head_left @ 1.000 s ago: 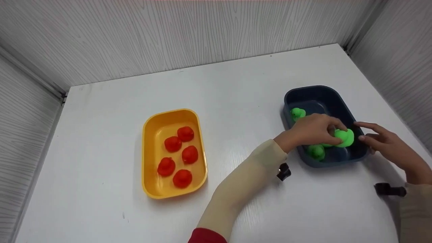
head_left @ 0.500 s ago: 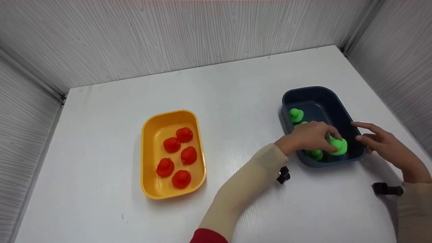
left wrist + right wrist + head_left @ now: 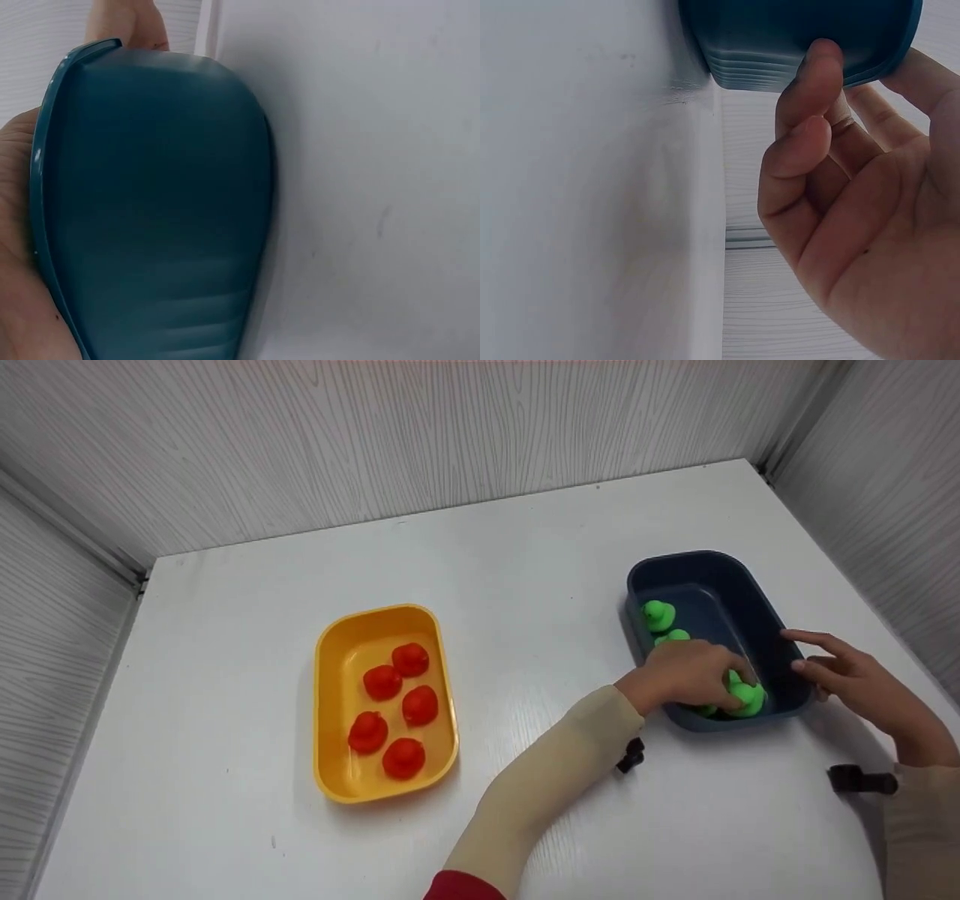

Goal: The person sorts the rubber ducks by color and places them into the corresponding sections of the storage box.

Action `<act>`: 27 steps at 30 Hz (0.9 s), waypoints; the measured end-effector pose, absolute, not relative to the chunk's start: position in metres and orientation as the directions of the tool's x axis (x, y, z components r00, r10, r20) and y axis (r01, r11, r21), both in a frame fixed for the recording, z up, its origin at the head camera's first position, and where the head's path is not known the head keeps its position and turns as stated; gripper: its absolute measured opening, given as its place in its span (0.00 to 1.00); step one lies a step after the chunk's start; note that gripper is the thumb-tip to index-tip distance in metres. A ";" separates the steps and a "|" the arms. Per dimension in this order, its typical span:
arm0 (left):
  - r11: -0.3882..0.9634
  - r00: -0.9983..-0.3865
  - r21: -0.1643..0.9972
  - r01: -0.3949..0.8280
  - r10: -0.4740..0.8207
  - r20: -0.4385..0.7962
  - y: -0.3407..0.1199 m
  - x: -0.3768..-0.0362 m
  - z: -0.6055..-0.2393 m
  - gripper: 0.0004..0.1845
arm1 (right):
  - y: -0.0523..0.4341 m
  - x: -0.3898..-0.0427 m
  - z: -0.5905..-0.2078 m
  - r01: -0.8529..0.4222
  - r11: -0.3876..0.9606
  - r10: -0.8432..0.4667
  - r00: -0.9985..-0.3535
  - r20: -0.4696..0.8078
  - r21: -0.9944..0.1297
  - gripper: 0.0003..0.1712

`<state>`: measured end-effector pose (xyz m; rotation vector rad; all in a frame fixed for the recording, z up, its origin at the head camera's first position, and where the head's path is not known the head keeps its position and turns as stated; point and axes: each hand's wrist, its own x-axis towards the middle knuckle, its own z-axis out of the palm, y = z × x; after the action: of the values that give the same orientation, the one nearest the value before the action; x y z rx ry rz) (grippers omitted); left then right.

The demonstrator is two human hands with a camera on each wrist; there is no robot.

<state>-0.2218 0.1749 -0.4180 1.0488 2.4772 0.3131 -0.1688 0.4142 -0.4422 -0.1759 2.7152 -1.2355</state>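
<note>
My left hand [image 3: 691,671] reaches into a dark blue plastic bin [image 3: 757,598] and pinches a green rubber duck [image 3: 750,700] low at the near end. Along the left wall sit other green ducks, one duck [image 3: 659,616] in plain sight and another duck [image 3: 674,636] partly behind the hand. My right hand [image 3: 862,682] holds the bin's right wall near the close corner. The right wrist view has its curled fingers [image 3: 826,71] against the outer wall. In the left wrist view the bin's outer side [image 3: 157,187] hides the left fingertips and the duck.
A yellow bin [image 3: 324,712] stands left of centre with several red rubber ducks [image 3: 404,758] in it. White table surface [image 3: 525,607] lies between the two bins. Pale wood-grain panels [image 3: 450,427] rise behind the table and at both sides.
My left hand has lowered the green duck toward the bin's floor, moving it slightly left and nearer. The right hand keeps its place on the bin wall; the yellow bin is unchanged.
</note>
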 end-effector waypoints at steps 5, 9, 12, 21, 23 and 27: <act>0.680 -0.617 0.359 0.639 0.732 -0.289 0.175 -0.221 -0.419 0.20 | 0.415 -0.168 -0.442 -0.044 0.660 -0.164 -0.983 -0.086 -0.750 0.27; 0.680 -0.622 0.369 0.634 0.731 -0.279 0.174 -0.220 -0.419 0.18 | 0.415 -0.169 -0.443 -0.053 0.649 -0.167 -0.983 -0.074 -0.759 0.27; 0.681 -0.624 0.368 0.633 0.730 -0.278 0.173 -0.220 -0.420 0.17 | 0.415 -0.169 -0.444 -0.058 0.649 -0.172 -0.982 -0.072 -0.759 0.27; 0.675 -0.634 0.380 0.633 0.733 -0.246 0.170 -0.221 -0.420 0.18 | 0.414 -0.169 -0.443 -0.052 0.644 -0.184 -0.979 -0.089 -0.763 0.28; 0.667 -0.629 0.387 0.637 0.740 -0.240 0.169 -0.221 -0.420 0.18 | 0.414 -0.169 -0.443 -0.048 0.654 -0.178 -0.980 -0.091 -0.755 0.28; 0.654 -0.625 0.405 0.639 0.748 -0.221 0.167 -0.220 -0.420 0.18 | 0.415 -0.169 -0.444 -0.054 0.669 -0.173 -0.981 -0.084 -0.741 0.27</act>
<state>-0.2204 0.1671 -0.4199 1.0971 2.5029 0.4085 -0.1689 0.4150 -0.4437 -0.1869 2.7338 -1.2068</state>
